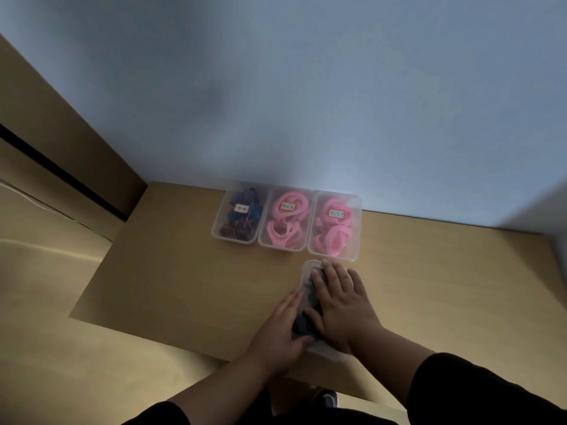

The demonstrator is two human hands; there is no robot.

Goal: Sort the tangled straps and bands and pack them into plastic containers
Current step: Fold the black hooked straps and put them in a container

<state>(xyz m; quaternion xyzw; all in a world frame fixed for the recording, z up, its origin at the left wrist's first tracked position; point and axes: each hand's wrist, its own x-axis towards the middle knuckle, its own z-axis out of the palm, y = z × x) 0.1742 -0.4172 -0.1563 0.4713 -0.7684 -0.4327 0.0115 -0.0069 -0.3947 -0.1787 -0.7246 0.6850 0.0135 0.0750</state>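
Fourth container [307, 273], clear plastic, lid on, lower centre of frame on wooden table [171, 271]; dark bands [302, 325] visible through lid between both hands. Right hand [340, 305] flat on lid, fingers straight and slightly spread, covering most of right side. Left hand [280, 329] flat against left edge, fingers straight and together, thumb across near end. Just above, at centre of frame: row of three lidded, labelled containers touching side by side against pale wall [306, 87]. Leftmost [237, 216] with dark blue and maroon bands; middle [285, 220] and rightmost [336, 225] with pink bands. Label text unreadable. Wooden panel [55, 154] at upper left. Frame blurred.
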